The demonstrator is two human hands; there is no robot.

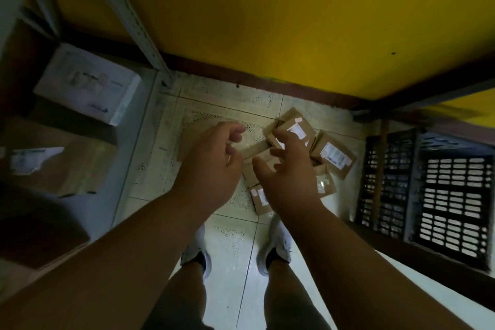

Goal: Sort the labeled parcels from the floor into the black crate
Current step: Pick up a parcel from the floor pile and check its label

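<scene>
Left of the hands, a white box (88,83) sits on a grey metal shelf (128,158), with a brown carton (57,161) nearer. Beyond the hands rises a yellow wall (267,16). Below them, white shoes (195,249) stand on tiled floor (233,244).

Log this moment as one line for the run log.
stage: reaching for parcels | left hand: loosely curled, empty | right hand: fingers spread, empty | parcels: piled on floor | black crate: right of pile
</scene>
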